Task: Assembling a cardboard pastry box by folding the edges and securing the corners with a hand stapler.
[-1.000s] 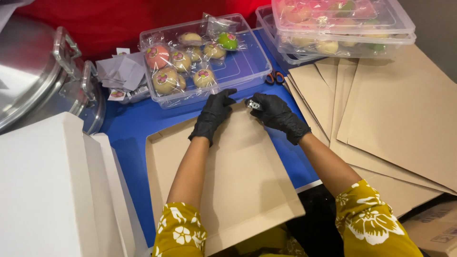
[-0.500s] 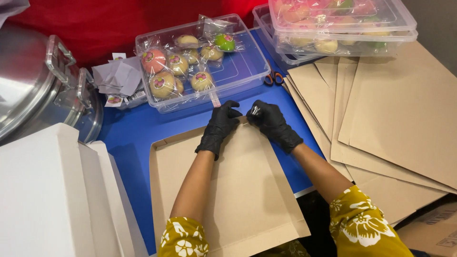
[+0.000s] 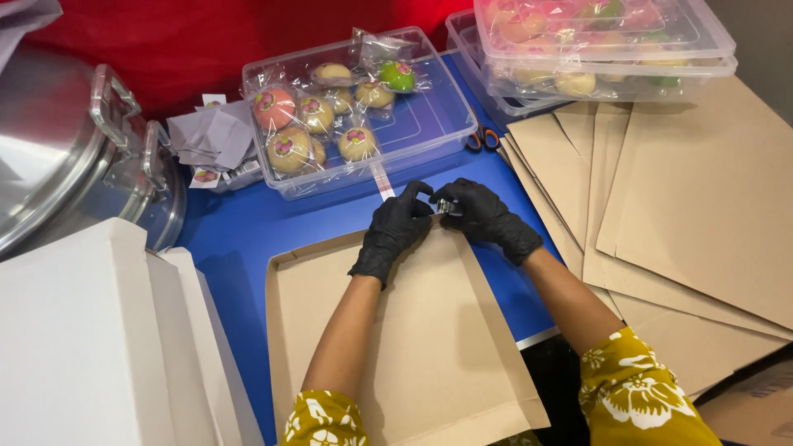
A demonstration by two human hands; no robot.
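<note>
Both black-gloved hands meet at the far edge of a flat brown cardboard sheet (image 3: 413, 330) lying on the blue bench (image 3: 239, 231). The left hand (image 3: 395, 231) and the right hand (image 3: 487, 219) pinch a small shiny object (image 3: 446, 206) between their fingertips; it is too small to identify. Just beyond the hands sits a clear plastic tray (image 3: 429, 124) of wrapped round pastries (image 3: 289, 149), leaving only a narrow strip of bare bench between. Right of the right hand, a stack of cardboard sheets (image 3: 686, 215) crowds the edge, with orange-handled scissors (image 3: 483, 139) half hidden behind it. Left of the left hand stand white boxes (image 3: 91, 339) and a metal pot (image 3: 66, 157), both cut off by the frame.
</note>
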